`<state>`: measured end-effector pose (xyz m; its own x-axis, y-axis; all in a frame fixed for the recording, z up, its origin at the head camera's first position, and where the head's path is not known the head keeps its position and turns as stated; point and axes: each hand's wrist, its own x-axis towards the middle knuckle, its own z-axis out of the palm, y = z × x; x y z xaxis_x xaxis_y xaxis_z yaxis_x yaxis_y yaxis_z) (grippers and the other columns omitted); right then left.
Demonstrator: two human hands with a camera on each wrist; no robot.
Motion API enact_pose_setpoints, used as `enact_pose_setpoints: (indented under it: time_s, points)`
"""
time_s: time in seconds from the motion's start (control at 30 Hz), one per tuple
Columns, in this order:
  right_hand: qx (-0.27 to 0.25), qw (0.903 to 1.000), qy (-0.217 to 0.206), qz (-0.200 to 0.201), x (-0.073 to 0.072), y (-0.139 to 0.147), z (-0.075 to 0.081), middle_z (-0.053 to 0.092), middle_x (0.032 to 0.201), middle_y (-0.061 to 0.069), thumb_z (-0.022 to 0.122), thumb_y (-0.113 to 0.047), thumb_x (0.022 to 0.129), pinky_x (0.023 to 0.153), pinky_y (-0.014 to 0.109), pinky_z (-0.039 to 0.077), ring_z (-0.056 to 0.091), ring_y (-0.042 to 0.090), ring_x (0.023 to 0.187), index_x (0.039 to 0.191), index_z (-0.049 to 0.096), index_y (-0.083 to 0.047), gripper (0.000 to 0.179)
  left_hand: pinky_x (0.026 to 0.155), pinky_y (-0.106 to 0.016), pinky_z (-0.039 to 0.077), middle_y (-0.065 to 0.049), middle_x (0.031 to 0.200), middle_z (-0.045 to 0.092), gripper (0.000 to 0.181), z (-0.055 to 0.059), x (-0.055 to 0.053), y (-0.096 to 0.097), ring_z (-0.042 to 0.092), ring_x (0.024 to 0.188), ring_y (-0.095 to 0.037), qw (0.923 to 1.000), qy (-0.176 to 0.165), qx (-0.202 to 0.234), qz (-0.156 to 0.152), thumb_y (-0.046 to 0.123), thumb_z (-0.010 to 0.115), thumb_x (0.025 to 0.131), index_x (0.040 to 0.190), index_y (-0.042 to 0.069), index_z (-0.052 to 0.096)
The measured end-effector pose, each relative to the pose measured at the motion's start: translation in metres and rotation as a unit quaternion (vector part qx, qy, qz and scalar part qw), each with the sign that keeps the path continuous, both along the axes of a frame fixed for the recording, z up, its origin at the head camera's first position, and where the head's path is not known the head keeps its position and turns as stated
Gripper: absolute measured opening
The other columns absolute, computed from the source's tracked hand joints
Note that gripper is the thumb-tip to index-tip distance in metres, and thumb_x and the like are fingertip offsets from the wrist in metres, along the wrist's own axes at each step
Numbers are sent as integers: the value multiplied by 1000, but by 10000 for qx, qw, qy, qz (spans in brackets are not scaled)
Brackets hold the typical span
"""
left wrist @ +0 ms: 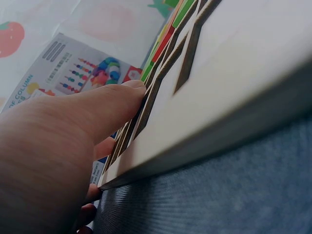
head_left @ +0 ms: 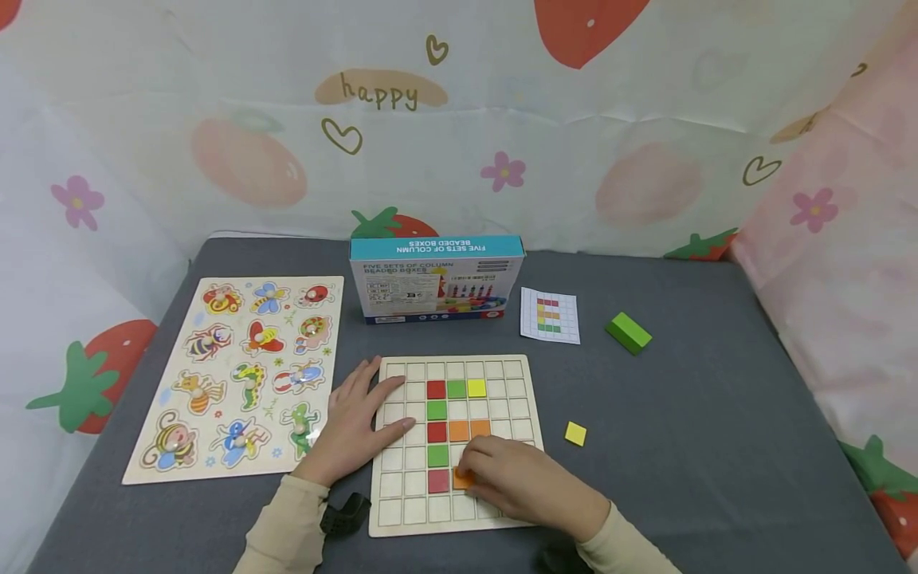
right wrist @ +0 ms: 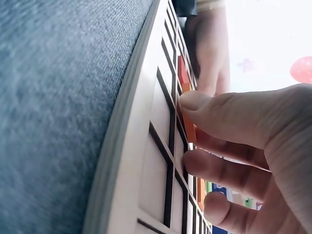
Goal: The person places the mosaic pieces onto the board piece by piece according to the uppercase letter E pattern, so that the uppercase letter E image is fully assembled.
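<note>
A white wooden grid board (head_left: 414,510) lies flat, with red, green, yellow and orange square tiles in some of its cells. My left hand (head_left: 354,429) rests over the board's left edge, fingers spread and thumb lying on the cells; the left wrist view shows the thumb (left wrist: 114,100) on the rim. With thumb and fingers, my right hand (head_left: 519,484) pinches an orange square tile (right wrist: 188,117) at the cell beside the lowest red tile (head_left: 438,481). Part of that orange tile is hidden under the fingers.
Left of the board lies an insect picture puzzle (head_left: 215,410). Behind stand a blue-topped box (head_left: 437,279) and a small pattern card (head_left: 548,316) lying flat. To the right are a green block (head_left: 629,332) and a loose yellow tile (head_left: 575,434) on the grey cloth (head_left: 688,430).
</note>
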<state>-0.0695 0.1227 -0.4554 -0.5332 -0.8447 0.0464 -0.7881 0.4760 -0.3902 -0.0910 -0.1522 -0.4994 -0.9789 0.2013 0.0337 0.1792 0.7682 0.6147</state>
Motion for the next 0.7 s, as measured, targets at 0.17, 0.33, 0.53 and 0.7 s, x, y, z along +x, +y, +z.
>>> enact_pose_setpoints:
  time_s: [0.17,0.33,0.53,0.7]
  points:
    - [-14,9998,168,74,1,-2,-3,59,105,-10,68,-26,90,81,18,50,56,3,91,104,63,-21,15,110,-61,12,-13,159,19,67,1,0,0,9,146,-35,10000,-7,-26,18,53,66,84,141,21,48]
    - [0,9996,264,101,1,-3,-3,59,105,-10,67,-26,91,83,19,50,56,3,93,104,64,-22,15,111,-61,12,-12,159,19,67,2,-1,0,9,146,-35,10000,-36,-32,49,52,66,84,141,22,48]
    - [-24,9996,258,100,1,-3,-4,59,105,-10,67,-26,91,82,19,50,56,3,92,104,64,-22,14,110,-61,12,-12,159,19,68,1,-1,0,9,146,-35,10000,-33,-39,56,52,67,83,141,22,48]
    - [-50,9996,277,88,1,-4,-4,58,104,-10,68,-25,90,81,18,49,55,3,91,103,64,-22,14,110,-62,12,-12,159,19,68,0,-1,0,9,146,-35,10000,-41,-70,50,53,66,83,141,22,48]
